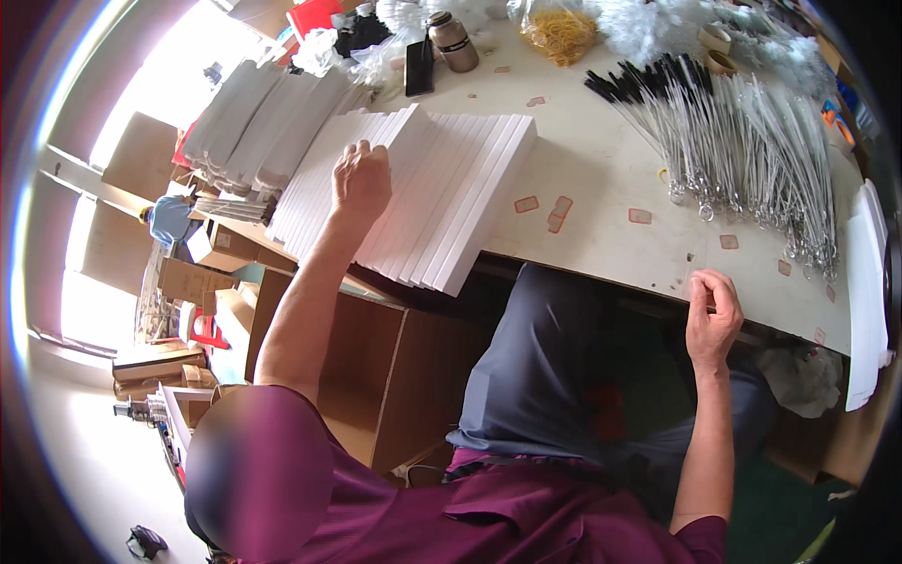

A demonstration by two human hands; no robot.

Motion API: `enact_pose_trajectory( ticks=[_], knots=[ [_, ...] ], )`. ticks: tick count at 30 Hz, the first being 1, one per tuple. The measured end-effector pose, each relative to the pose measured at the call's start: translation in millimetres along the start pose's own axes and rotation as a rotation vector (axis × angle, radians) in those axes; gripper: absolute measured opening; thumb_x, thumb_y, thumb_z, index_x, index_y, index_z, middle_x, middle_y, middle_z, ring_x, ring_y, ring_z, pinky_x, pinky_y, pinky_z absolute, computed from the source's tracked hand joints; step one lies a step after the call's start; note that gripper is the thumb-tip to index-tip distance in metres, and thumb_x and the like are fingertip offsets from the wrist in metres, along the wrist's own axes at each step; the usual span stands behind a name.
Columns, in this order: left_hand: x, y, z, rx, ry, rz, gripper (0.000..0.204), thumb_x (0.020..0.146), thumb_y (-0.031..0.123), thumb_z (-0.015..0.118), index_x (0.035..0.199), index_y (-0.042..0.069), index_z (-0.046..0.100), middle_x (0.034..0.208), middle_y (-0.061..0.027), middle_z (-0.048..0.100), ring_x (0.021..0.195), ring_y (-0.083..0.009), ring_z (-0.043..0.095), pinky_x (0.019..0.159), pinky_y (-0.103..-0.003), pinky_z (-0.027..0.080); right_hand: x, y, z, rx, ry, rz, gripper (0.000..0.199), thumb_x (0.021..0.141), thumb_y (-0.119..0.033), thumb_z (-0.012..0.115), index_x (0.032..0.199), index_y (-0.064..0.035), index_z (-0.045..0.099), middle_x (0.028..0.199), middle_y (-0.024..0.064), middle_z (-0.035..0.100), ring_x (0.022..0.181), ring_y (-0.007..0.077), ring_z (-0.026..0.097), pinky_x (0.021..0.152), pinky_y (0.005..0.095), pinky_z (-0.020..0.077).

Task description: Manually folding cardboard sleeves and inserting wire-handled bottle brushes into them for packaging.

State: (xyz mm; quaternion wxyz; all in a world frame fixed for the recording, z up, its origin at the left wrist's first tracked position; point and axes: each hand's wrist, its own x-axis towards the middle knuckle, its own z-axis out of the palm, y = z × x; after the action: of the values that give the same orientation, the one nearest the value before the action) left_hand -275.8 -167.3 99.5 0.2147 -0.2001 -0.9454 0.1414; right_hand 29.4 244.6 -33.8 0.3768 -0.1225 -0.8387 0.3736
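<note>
Long, narrow white boxes (pixel 460 179) lie side by side in a slanting row on the left part of the table. My left hand (pixel 362 179) rests over this row with its fingers curled in; whether it grips a box is hidden. At the table's front edge, on the right, is my right hand (pixel 714 315). Its fingers are bent toward the thumb, and anything between them is too small to make out. Beyond it lies a big bundle of thin metal wire whisk-like rods (pixel 742 160), some with black ends.
Stacked white sleeves (pixel 272 117) stand behind the boxes. A metal flask (pixel 454 42), a black phone (pixel 419 68) and a bag of yellow rubber bands (pixel 559 36) are at the back. An open cardboard carton (pixel 413 376) sits below the table edge. White sheets (pixel 866 291) hang at right.
</note>
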Motion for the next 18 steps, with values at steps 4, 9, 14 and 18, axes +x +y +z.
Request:
enact_pose_trajectory(
  ticks=[4, 9, 14, 18],
  knots=[
    [-10, 56, -18, -0.236, 0.198, 0.159, 0.033, 0.084, 0.017, 0.079, 0.112, 0.003, 0.069, 0.117, -0.0185, 0.069, 0.112, -0.0377, 0.065, 0.096, -0.047, 0.052, -1, 0, -12, -0.016, 0.044, -0.063, 0.005, 0.095, -0.005, 0.069, 0.097, -0.0004, 0.07, 0.098, 0.0121, 0.072, 0.081, 0.0224, 0.069, 0.067, 0.0311, 0.0548],
    [-46, 170, -81, -0.721, 0.16, 0.374, 0.031, 0.087, 0.013, 0.076, 0.114, 0.0, 0.069, 0.117, -0.0208, 0.071, 0.107, -0.0424, 0.067, 0.094, -0.046, 0.054, 2, -5, -19, 0.155, 0.015, 0.074, 0.009, 0.095, -0.008, 0.071, 0.099, -0.0001, 0.071, 0.093, 0.0131, 0.072, 0.076, 0.019, 0.071, 0.07, 0.031, 0.0576],
    [-54, 250, -54, -0.992, 0.01, 0.42, 0.034, 0.088, 0.015, 0.077, 0.117, 0.0, 0.069, 0.122, -0.0234, 0.069, 0.114, -0.042, 0.066, 0.099, -0.046, 0.053, 8, 9, -95, -0.099, 0.157, -0.036, 0.01, 0.095, -0.008, 0.071, 0.101, -0.0004, 0.07, 0.089, 0.014, 0.071, 0.074, 0.0237, 0.072, 0.063, 0.0324, 0.0572],
    [-48, 295, -15, -1.018, 0.085, 0.461, 0.033, 0.089, 0.013, 0.075, 0.119, 0.001, 0.069, 0.124, -0.0224, 0.069, 0.119, -0.0418, 0.064, 0.104, -0.049, 0.05, 0, 84, -216, -0.756, 0.276, 0.083, 0.03, 0.088, -0.011, 0.072, 0.116, -0.0023, 0.065, 0.118, 0.0206, 0.067, 0.112, 0.0404, 0.064, 0.097, 0.0479, 0.0512]
  ],
)
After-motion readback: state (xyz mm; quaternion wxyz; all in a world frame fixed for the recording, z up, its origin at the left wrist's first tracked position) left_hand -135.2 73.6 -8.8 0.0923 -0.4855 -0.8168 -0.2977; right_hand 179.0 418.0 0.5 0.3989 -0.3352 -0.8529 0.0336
